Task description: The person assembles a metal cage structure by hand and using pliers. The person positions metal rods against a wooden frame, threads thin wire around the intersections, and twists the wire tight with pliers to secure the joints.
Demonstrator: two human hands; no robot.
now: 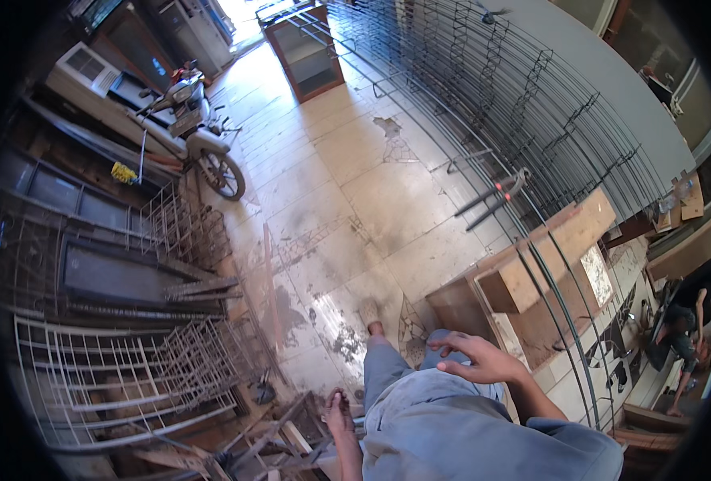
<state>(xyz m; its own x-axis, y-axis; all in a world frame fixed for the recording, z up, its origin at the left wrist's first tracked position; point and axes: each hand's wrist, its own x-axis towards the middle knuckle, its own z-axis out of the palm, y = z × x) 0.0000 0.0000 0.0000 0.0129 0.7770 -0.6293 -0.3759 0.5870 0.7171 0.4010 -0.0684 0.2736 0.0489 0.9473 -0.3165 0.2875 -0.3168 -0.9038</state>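
Observation:
My right hand (477, 358) is held out in front of my waist, its fingers apart and nothing in them. Low at my left side is my left hand (338, 413); its fingers look partly bent, but the palm is hidden and I cannot see whether it holds anything. Neither hand visibly touches anything. Ahead and to the right, a bolt cutter (500, 195) with dark handles and red bands rests across long steel bars (549, 271). These bars pass over a wooden cabinet (544, 298) close to my right hand.
Tied rebar cages (524, 88) are stacked along the right. A motorbike (203, 152) stands at the far left, beyond metal grilles (123, 369). A glass-fronted cabinet (306, 56) stands far ahead on the cracked tile floor (323, 176). Another person (686, 329) is at the right edge.

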